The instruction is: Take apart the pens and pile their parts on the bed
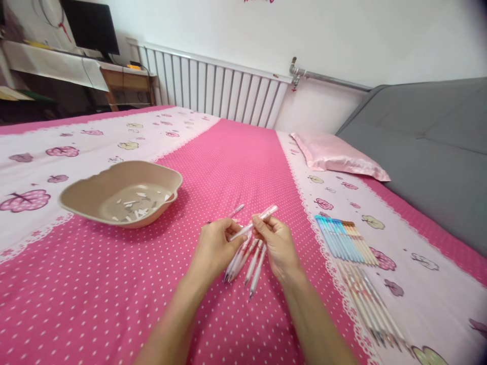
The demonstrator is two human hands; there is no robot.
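No writing can be read on the pens (254, 267) or bowl (91, 178); red marks (258, 1) on the wall (342, 30) are cut off.

Bright and even, soft and diffuse over the whole pink bedspread (243, 162). Faint soft shadow right of the beige bowl (91, 213). Dimmer at far left around the desk (127, 81). Crisp at the centre, on the white pen (262, 215) between left hand (215, 248) and right hand (277, 246). Smeared at lower right along the row of pens (365, 294). Bowed toward the edges, darkened in the top right corner.
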